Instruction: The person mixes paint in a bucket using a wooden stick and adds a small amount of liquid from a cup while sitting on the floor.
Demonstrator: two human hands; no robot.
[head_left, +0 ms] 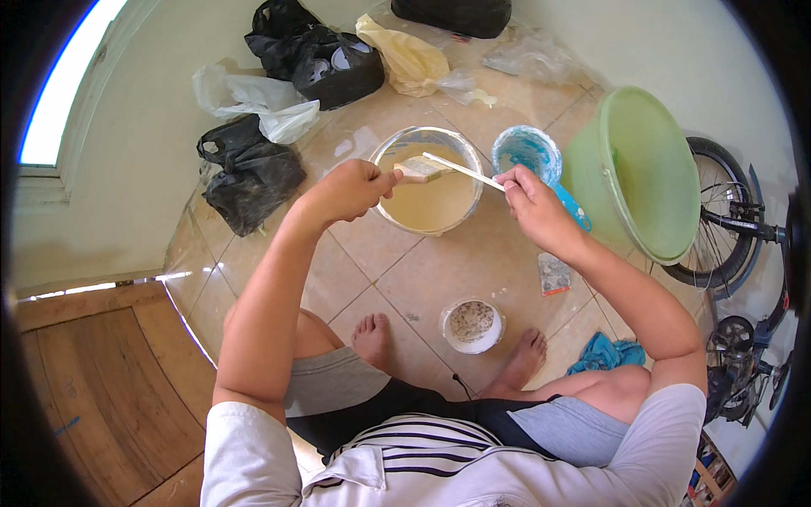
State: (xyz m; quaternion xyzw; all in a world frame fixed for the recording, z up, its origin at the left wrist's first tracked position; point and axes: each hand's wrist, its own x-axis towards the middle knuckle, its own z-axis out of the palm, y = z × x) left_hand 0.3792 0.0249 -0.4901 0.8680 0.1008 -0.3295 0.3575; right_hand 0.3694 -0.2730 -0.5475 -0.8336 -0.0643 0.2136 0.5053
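A round bucket (384,215) of cream-coloured paint stands on the tiles in front of me. Over it, my left hand (355,190) is closed round the handle of a flat paintbrush (416,171), whose bristle end points right. My right hand (530,201) grips a thin white stick (466,172) near its lower end. The stick's far tip reaches the brush's bristles and seems to touch them. To the right of the bucket sits a blue dipper (541,144) with paint-smeared insides; my right forearm passes close to its handle.
Right of the dipper is a big pale green tub (601,169), with a bicycle (718,211) behind. Between my feet stands a small white pail (498,336). A flat packet (555,275) and a blue cloth (596,351) lie rightward. Black bags (253,173) are at left; a wooden door (110,372) stands lower left.
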